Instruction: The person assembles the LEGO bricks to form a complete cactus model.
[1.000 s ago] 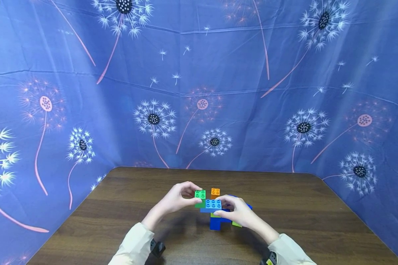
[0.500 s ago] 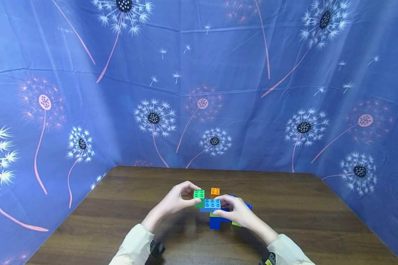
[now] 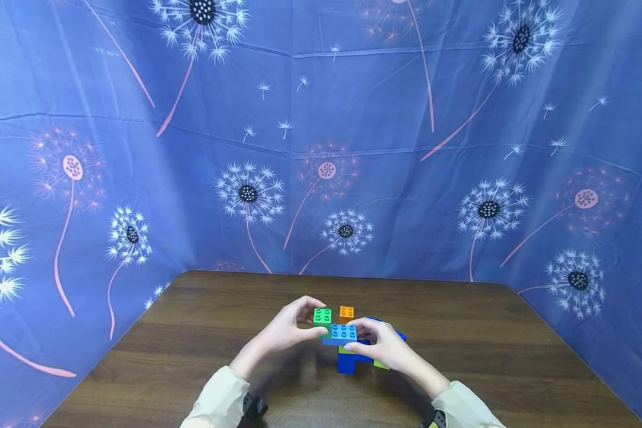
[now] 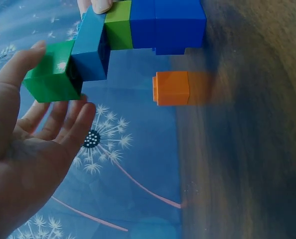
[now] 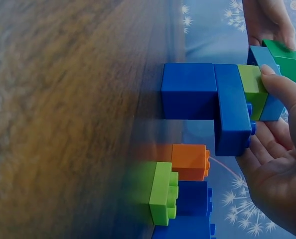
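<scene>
My left hand (image 3: pixel 288 324) pinches a green building brick (image 3: pixel 323 315), thumb in front and fingers behind. The green brick sits at the left end of a longer light blue brick (image 3: pixel 343 333). Below that come a lime brick (image 5: pixel 252 87) and dark blue bricks (image 5: pixel 190 92), all joined in one stack with its lowest dark blue brick close to the tabletop. My right hand (image 3: pixel 381 340) grips this stack, its thumb at the seam of the light blue and lime bricks and its fingers round the far side.
An orange brick (image 3: pixel 346 314) stands on the brown wooden table (image 3: pixel 235 297) just behind the stack. Off to the right, partly hidden by my right hand, are another lime brick (image 5: pixel 160 194) and more dark blue bricks (image 5: pixel 193 199). A blue dandelion-print cloth (image 3: pixel 406 196) hangs behind the table.
My left thumb has slid slightly lower and to the right over the green brick's front. The stack and my right hand stay in place; the head view shifts a little.
</scene>
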Demonstrator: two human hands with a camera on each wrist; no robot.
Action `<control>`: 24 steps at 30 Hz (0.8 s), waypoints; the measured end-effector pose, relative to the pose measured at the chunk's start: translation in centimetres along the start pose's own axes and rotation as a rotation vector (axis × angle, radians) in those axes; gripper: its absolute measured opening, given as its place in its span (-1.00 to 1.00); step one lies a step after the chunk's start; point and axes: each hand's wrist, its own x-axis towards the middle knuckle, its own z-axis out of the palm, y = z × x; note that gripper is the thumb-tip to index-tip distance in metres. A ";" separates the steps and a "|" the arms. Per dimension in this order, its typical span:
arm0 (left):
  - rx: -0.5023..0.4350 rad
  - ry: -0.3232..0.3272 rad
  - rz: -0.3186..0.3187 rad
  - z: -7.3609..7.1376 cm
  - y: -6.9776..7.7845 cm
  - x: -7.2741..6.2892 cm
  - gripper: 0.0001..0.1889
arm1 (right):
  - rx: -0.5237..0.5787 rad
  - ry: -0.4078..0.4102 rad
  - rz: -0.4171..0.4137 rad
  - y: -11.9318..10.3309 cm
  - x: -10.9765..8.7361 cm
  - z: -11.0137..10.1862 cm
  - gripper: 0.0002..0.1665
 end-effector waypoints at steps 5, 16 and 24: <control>0.006 -0.013 -0.021 0.3 -0.1 0.0 -0.52 | -0.006 0.004 0.000 -0.5 -0.2 0.0 -0.56; 0.009 -0.022 -0.085 0.5 3.9 0.0 -0.61 | -0.022 -0.009 -0.002 -4.0 -1.1 -0.4 -0.59; 0.021 -0.023 -0.093 1.3 1.3 0.8 -0.63 | -0.024 -0.005 -0.005 -4.0 -1.1 -0.4 -0.60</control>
